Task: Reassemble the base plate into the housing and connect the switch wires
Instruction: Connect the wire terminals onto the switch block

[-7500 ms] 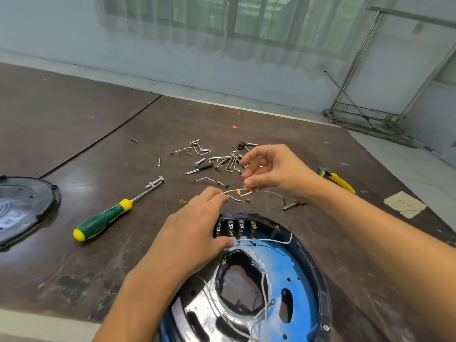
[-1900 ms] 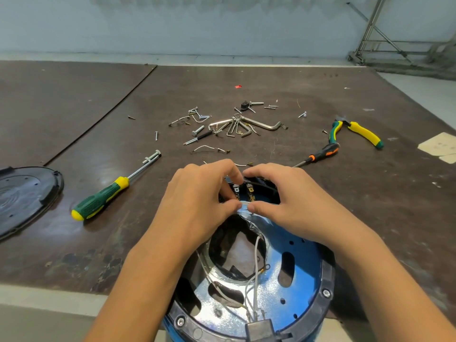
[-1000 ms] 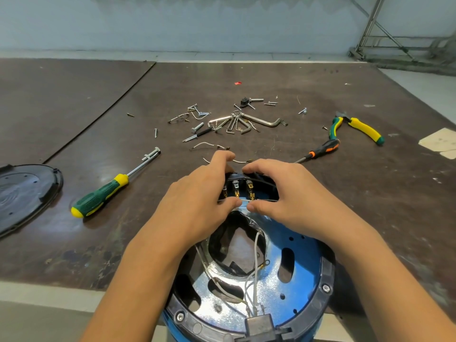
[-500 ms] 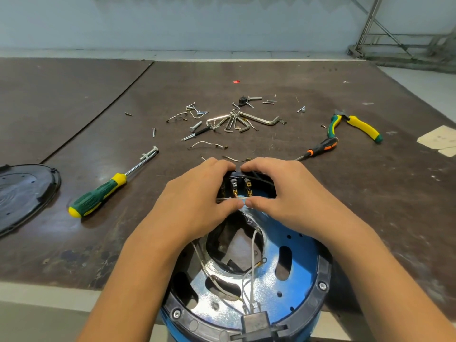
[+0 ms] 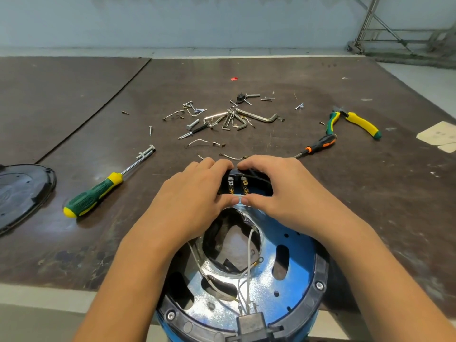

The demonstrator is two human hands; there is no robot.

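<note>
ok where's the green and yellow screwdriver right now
In the head view the green and yellow screwdriver lies on the table, left of the left hand, between the black cover and the blue housing.

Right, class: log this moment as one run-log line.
left hand: pinches white wire | right hand: pinches same wire | place: switch terminals | base plate: inside housing

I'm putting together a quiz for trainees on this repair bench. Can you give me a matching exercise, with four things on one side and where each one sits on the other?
Things:
1. green-handled screwdriver
2. pliers
3. black round cover
4. switch block

Places:
A. gripped between left hand and right hand
B. left edge of view
C. table's right side, beyond the orange-handled screwdriver
D. left of the housing, tip pointing away

Pairs: 1-D, 2-C, 3-B, 4-A.
</note>
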